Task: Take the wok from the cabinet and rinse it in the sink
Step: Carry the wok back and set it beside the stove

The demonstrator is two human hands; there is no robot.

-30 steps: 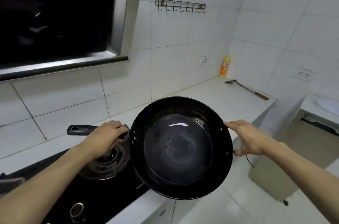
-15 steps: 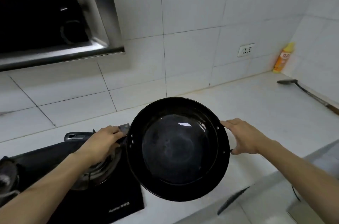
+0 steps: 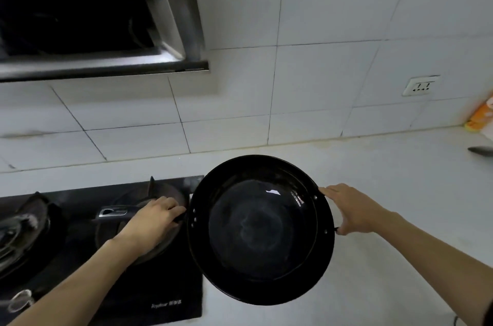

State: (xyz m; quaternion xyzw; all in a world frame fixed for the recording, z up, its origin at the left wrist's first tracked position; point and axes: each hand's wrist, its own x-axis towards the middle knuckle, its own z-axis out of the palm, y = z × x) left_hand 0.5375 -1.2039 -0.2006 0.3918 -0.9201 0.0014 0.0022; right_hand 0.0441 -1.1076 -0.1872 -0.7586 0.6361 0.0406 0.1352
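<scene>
White countertop [image 3: 386, 192] and white tiled wall are filling the view, with a black gas hob [image 3: 106, 272] set into the counter on the left.

Nearest the camera, both forearms are reaching forward. The wok [image 3: 260, 229] is being carried level above the counter, just beside the hob's right edge. The left hand [image 3: 152, 221] is curling around the wok's long handle [image 3: 117, 212], over the right burner [image 3: 157, 203]. The right hand [image 3: 352, 209] is gripping the small loop handle on the opposite rim, fingers along the edge and thumb below. The wok's inside is looking dark, glossy and free of contents; whether it is wet cannot be told.

Progress, as a judgement: the wok is already out of the cabinet, so the first step is appearing complete. No sink or tap is in view, so carrying it there and rinsing are remaining.

Farther back, a range hood [image 3: 101, 32] is hanging at upper left. A wall socket [image 3: 421, 85] is sitting at right, with an orange bottle [image 3: 480, 116] and a dark utensil tip [image 3: 481, 150] at the frame edge.

Writing: small pale lettering is showing on the hob's front right corner, too blurred to read. The bottle label is unreadable.
</scene>
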